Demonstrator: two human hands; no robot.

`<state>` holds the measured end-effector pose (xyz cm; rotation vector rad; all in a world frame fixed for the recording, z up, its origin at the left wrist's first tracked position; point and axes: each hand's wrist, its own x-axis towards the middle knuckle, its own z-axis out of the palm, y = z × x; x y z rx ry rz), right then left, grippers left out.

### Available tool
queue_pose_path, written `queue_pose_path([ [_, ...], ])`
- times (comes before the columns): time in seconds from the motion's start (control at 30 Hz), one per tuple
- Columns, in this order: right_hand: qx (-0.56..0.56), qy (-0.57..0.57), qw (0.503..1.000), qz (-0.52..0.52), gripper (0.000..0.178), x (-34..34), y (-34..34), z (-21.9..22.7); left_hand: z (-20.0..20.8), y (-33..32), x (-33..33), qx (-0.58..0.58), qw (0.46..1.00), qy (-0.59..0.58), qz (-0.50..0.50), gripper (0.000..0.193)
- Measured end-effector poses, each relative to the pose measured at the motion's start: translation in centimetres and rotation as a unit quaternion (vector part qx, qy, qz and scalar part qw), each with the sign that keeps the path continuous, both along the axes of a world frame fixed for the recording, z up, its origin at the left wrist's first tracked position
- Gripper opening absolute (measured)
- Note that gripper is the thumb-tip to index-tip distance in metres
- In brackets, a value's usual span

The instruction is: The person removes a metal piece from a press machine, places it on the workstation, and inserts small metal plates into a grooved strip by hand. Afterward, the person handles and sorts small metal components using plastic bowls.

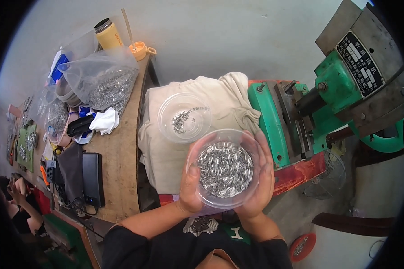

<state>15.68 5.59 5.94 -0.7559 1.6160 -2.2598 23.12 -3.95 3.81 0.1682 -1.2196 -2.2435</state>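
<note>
Between my two hands I hold a clear plastic bowl [224, 204] full of small shiny metal pins [225, 169]. My left hand [191, 190] wraps its left side, the thumb along the wall. On the opposite side my right hand [264, 179] curls round the bowl, its fingers reaching up the far wall. Just beyond, on a beige cloth [231, 101], stands a second clear bowl [197, 130] with a few small metal pieces [180, 121] gathered toward its left.
A green press [341, 80] stands to the right. The wooden table [125, 179] at left bears a plastic bag of metal parts [112, 85], a yellow bottle [108, 36], white tissue [104, 122] and a black box [92, 179]. A red bowl [296, 251] sits low right. Another person [24, 206] is far left.
</note>
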Motion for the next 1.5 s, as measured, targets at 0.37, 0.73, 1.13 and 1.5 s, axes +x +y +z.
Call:
queue_pose_path([
  [0.37,-0.035,-0.014,0.999,-0.002,0.064,0.5,0.1,0.1,0.3,0.2,0.1,0.027,0.999,0.006,-0.016,0.081],
  [0.73,-0.045,0.039,0.998,-0.006,0.062,0.8,0.8,-0.2,0.4,0.4,0.1,0.033,0.999,0.007,-0.032,0.079],
  [1.13,-0.040,0.024,0.998,-0.050,0.068,1.2,0.7,-1.0,0.1,-0.5,0.0,-0.037,0.997,-0.071,-0.022,0.064],
  [1.5,-0.107,-0.055,0.992,-0.026,0.062,1.4,2.5,-3.2,1.3,-4.5,-0.8,0.141,0.957,-0.185,-0.174,0.026],
])
